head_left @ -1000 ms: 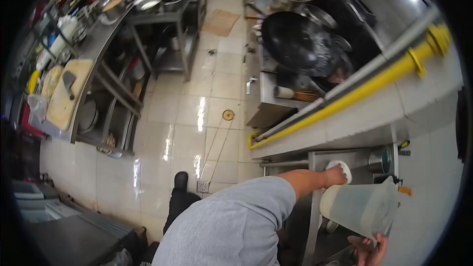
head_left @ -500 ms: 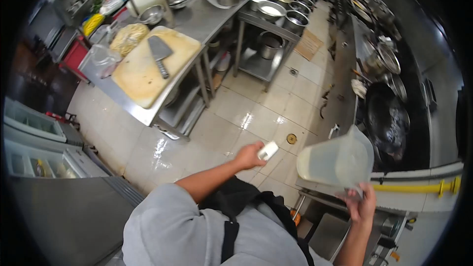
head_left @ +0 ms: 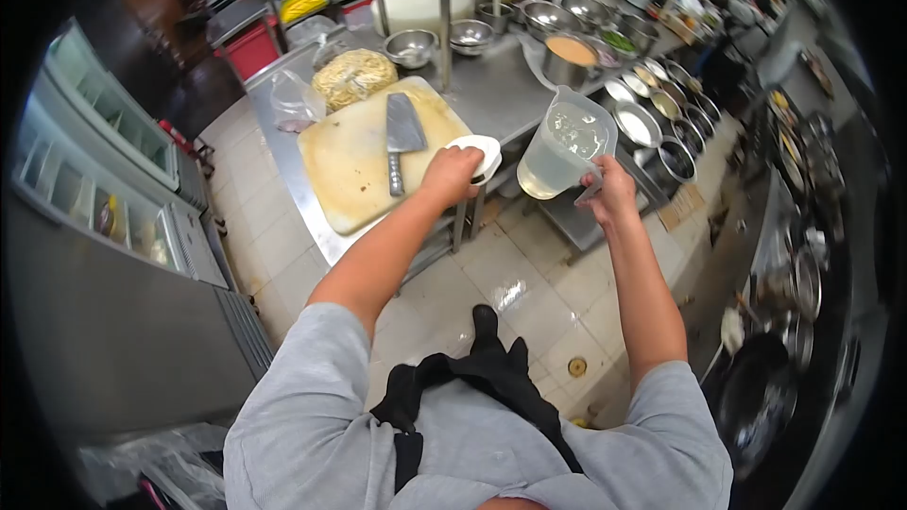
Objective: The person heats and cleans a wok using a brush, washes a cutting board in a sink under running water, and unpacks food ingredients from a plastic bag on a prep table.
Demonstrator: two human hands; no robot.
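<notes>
My left hand (head_left: 451, 173) grips a small white dish (head_left: 480, 152) near the right edge of the cutting board (head_left: 331, 175). A cleaver (head_left: 405, 127) lies on that board, its dark handle toward me. In my right hand (head_left: 613, 191) is the handle of a clear plastic pitcher (head_left: 557, 146), which holds cloudy liquid with bubbles on top. The pitcher is in the air, beyond the front edge of the steel table (head_left: 472, 94). Behind the board sits a pile of noodles (head_left: 354, 77), with a clear plastic bag (head_left: 297, 99) to its left.
Metal bowls (head_left: 410, 47) and a pot of orange liquid (head_left: 570, 57) stand on the table. More pots (head_left: 639, 125) fill a lower stand at the right. A black wok (head_left: 756, 397) is on the stove side. An open-topped fridge (head_left: 113, 179) stands at the left.
The view has swung from the sink area round to the steel table. Both hands have come up toward the table, carrying the white dish and the pitcher, which is now more upright.
</notes>
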